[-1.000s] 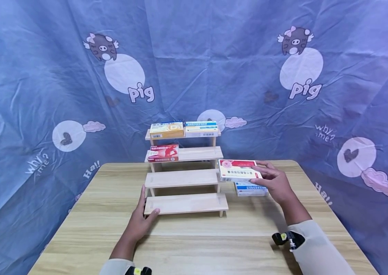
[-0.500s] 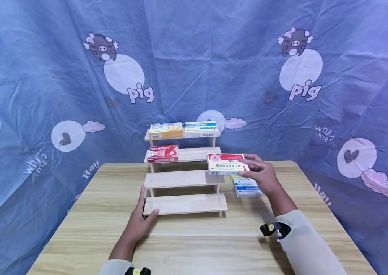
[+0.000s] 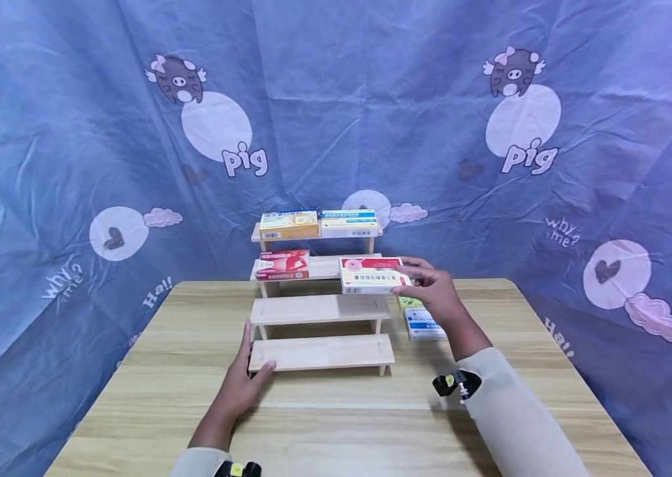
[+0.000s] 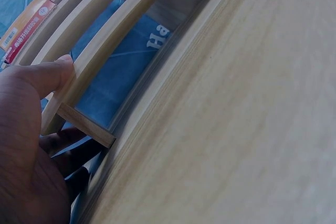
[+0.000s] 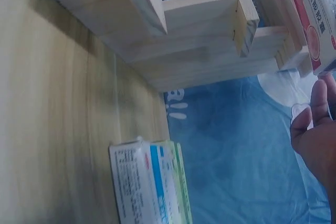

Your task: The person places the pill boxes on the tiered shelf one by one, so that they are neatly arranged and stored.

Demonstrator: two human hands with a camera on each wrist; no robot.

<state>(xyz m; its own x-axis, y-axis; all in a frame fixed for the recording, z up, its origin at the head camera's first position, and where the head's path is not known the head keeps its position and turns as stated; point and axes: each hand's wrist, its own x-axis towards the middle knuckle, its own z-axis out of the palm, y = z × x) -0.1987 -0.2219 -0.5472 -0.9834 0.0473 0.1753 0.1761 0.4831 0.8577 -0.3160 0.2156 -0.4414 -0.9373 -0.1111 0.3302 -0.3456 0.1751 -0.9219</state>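
Wooden rack: four-tier step stand point(image 3: 320, 354), my landmark for everything below.
Red-and-white box: up in the air point(image 3: 371, 275), over the right part of the rack's third tier from the front; can't tell if it's touching the board.
Right hand: pinching that box by its right end point(image 3: 433, 291), just off the rack's right side.
Left hand: well apart from the other one, gripping the rack's front left corner point(image 3: 240, 384).
Rack's other boxes: a red one point(image 3: 283, 265) on the left of the third tier, yellow point(image 3: 288, 225) and blue-and-white point(image 3: 349, 224) side by side on top.
Carrying tip: imo hold the box level, leave a gap to the red one, and brace the rack gently, since a hard squeeze could shift it.
Left wrist cam: shows the thumb on the rack's lowest board and fingers tucked low by its leg, which the head cam mostly hides.
Right wrist cam: shows the rack's right side panel, plus printed sides of the boxes right of it; from the head cam, the green one point(image 3: 410, 301) there is partly behind the hand.
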